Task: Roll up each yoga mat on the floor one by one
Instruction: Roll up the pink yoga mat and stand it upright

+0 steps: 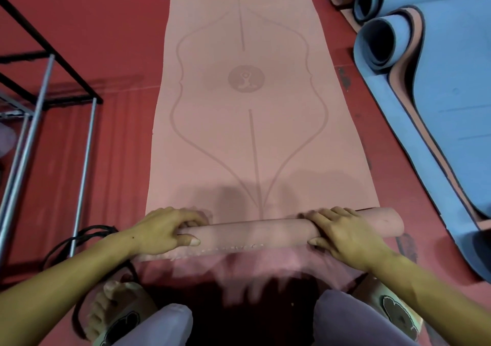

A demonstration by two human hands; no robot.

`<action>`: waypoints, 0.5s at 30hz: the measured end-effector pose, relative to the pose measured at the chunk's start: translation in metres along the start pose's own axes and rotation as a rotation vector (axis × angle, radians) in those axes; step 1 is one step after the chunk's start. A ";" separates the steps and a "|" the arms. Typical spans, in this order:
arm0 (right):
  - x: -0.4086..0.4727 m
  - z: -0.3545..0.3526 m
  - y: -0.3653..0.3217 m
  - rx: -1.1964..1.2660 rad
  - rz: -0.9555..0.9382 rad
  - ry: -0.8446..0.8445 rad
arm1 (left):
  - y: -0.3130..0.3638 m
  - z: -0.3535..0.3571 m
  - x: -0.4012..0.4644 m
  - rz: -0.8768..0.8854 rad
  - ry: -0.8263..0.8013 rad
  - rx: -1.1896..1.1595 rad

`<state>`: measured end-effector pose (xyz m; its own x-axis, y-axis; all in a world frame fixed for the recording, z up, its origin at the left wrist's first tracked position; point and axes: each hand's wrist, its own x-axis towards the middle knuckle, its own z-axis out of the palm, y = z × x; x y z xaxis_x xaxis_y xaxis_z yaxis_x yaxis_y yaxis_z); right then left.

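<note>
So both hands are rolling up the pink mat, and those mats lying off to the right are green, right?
Not quite. The head view shows both hands, left and right, on the pink mat, but the mats to the right are blue, not green.

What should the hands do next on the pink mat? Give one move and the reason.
Probably push the roll forward another turn, away from the body. Left hand and right hand grip the roll at the pink mat's near end, and most of the mat lies flat ahead, so rolling has barely begun.
</note>
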<state>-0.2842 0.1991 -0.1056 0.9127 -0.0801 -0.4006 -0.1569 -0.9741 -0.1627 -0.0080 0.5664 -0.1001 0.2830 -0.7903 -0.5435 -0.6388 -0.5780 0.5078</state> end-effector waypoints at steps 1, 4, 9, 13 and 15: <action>0.000 0.000 0.000 0.003 0.005 -0.018 | -0.001 0.001 -0.001 -0.007 -0.008 -0.025; 0.004 -0.002 0.001 0.022 -0.001 -0.077 | -0.002 0.002 -0.001 -0.026 -0.038 -0.141; 0.013 -0.009 0.002 0.047 -0.008 -0.182 | -0.003 0.002 0.001 -0.020 -0.069 -0.258; 0.017 -0.013 0.001 0.091 0.026 -0.205 | -0.006 0.007 0.003 0.025 -0.009 -0.185; 0.018 -0.015 -0.001 0.106 0.038 -0.194 | -0.004 0.006 0.003 0.015 0.027 -0.164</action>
<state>-0.2617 0.1956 -0.0997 0.8175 -0.0640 -0.5723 -0.2378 -0.9426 -0.2344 -0.0090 0.5681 -0.1081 0.2947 -0.8027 -0.5185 -0.5180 -0.5901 0.6192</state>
